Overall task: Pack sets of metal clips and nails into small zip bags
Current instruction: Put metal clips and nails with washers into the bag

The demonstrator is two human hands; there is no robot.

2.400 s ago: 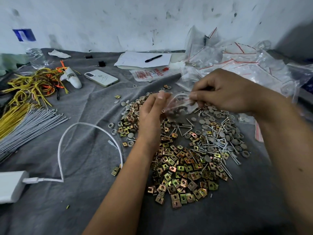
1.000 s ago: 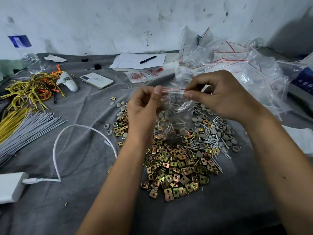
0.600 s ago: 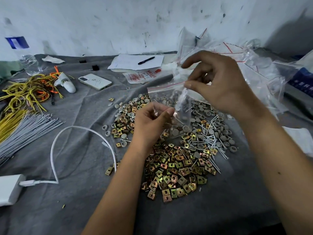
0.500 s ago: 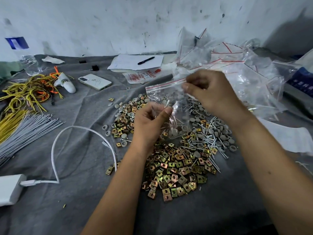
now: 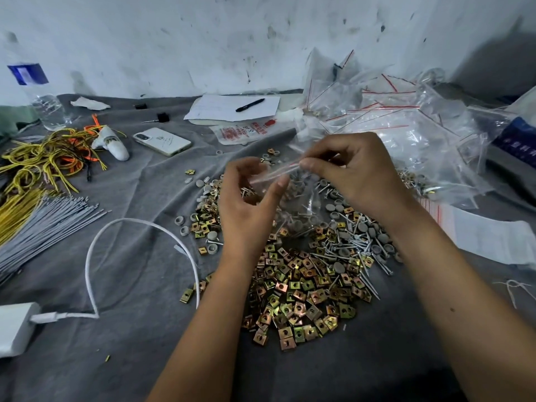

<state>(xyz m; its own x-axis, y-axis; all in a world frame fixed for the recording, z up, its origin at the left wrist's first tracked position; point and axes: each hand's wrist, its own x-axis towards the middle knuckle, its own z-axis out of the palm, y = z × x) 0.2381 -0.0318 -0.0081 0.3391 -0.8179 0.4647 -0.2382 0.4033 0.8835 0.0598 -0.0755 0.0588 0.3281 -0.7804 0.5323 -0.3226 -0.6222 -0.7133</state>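
- Clips [image 5: 298, 294], brass-coloured squares, lie heaped on the grey cloth [image 5: 130, 352] nearest the viewer, at about 6 o'clock from the hands, untouched.
- Nails [image 5: 352, 250] and grey round caps [image 5: 338, 208] lie mixed at the heap's 2 o'clock edge, just beyond the clips and under the right wrist.
- Above the pile, the left hand [image 5: 246, 207] has its fingers curled, thumb raised toward the red-striped lip of a small zip bag [image 5: 293, 204]; blur hides whether it pinches the lip or only touches it.
- At 3 o'clock from it, the right hand [image 5: 353, 175] pinches the same lip between thumb and forefinger, the other fingers folded behind.
- The bag hangs below both hands, clear and slack, with a few nails and caps showing through; I cannot tell whether the seal is closed.
- Judging by the grip, this looks like sealing. If the lip is pressed unevenly, a stretch may stay open and pieces could drop back into the pile, spoiling the count. A nail point might also pierce the thin film if the bag is squeezed.
- Farther off at 1 o'clock sits a mound of spare bags [image 5: 406, 132]; at 11 o'clock lie a phone [image 5: 162, 141] and yellow wires [image 5: 34, 161], well apart from the work.
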